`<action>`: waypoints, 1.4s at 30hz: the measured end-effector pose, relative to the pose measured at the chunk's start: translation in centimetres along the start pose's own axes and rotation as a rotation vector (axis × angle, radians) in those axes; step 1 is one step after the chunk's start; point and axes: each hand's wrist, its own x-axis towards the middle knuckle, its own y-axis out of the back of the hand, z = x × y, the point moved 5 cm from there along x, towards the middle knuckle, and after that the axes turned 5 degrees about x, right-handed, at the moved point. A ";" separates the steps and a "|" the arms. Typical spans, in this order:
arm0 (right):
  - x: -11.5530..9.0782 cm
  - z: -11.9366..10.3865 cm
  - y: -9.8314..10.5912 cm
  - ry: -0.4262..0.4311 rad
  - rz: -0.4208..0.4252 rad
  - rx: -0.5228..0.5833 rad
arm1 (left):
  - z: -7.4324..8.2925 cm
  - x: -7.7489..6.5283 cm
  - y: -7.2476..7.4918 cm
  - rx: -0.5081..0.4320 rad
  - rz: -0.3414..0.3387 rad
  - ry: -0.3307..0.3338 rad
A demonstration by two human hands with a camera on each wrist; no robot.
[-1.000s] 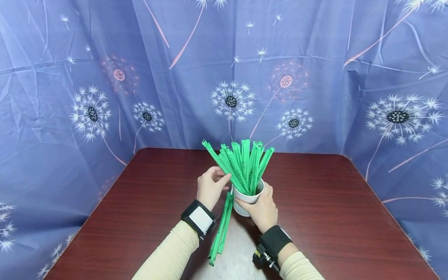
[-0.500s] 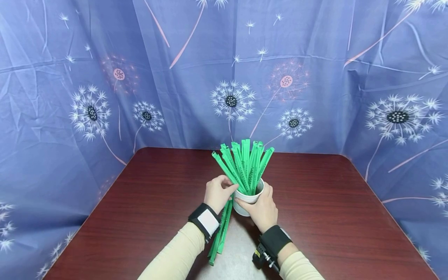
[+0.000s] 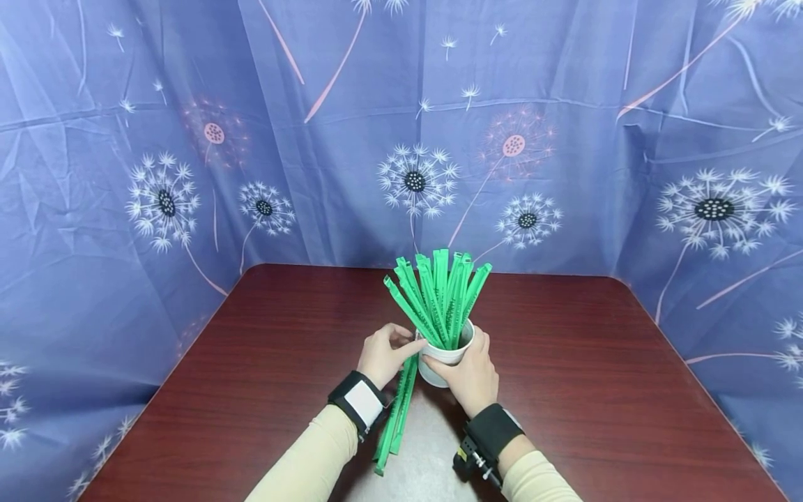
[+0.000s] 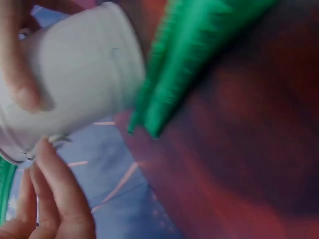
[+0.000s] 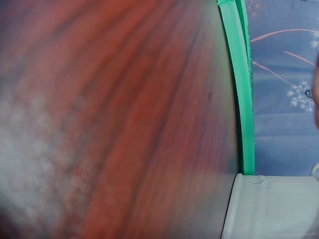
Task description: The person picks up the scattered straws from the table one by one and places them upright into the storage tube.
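A white bucket-like cup (image 3: 433,377) stands on the table, filled with long, narrow green stick packets (image 3: 440,300) bearing dark print. My right hand (image 3: 475,376) grips the cup from the right, thumb across its near side. At the left rim is my left hand (image 3: 381,354), thumb tip at the edge, with a gap between thumb and index finger. In the left wrist view, its fingertips (image 4: 47,149) touch a small white lug (image 4: 61,139) on the cup (image 4: 84,64). Loose green packets (image 3: 395,422) lie on the table just left of the cup.
The dark red-brown wooden table (image 3: 596,390) has a rounded far edge. Blue curtains (image 3: 339,174) with a dandelion print hang behind it and along both sides. Black wrist straps (image 3: 495,429) with devices sit on both wrists.
The left hand has brought a green packet rightward and down into the cup and let go of it, then drawn slightly back to the rim. The right hand has stayed still on the cup.
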 end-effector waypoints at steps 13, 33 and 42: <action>-0.1 -0.1 0.0 -0.023 -0.017 0.004 | -2.7 -0.3 -1.9 0.460 -0.133 -0.046; -0.2 0.3 -0.1 -0.023 -0.026 0.016 | -3.9 -0.6 -1.2 0.270 -0.142 0.111; -0.2 0.2 0.0 -0.031 -0.030 0.024 | -2.1 -0.1 2.5 0.167 0.098 0.051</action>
